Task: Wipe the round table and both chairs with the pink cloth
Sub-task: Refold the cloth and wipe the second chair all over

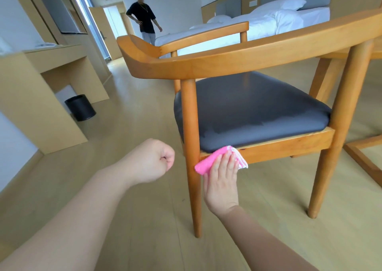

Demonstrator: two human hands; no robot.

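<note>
The right hand (222, 179) lies flat, fingers straight, pressing the folded pink cloth (208, 161) against the wooden seat rail of the wooden armchair with the dark padded seat (248, 105), right beside its front leg, so the palm spreads pressure for wiping. The left hand (153, 160) hangs clenched and holds nothing, clear of the chair, probably for balance.

Pink cloth pressed to a wooden chair's seat frame

At lower centre, the right hand (222, 179) presses the pink cloth (208, 161) flat-fingered against the chair (248, 59) rail beside its front leg; the left hand (154, 160) hangs fisted, centre-left; a black bin (80, 107) sits mid-left, a bed (268, 20) at upper right.
</note>
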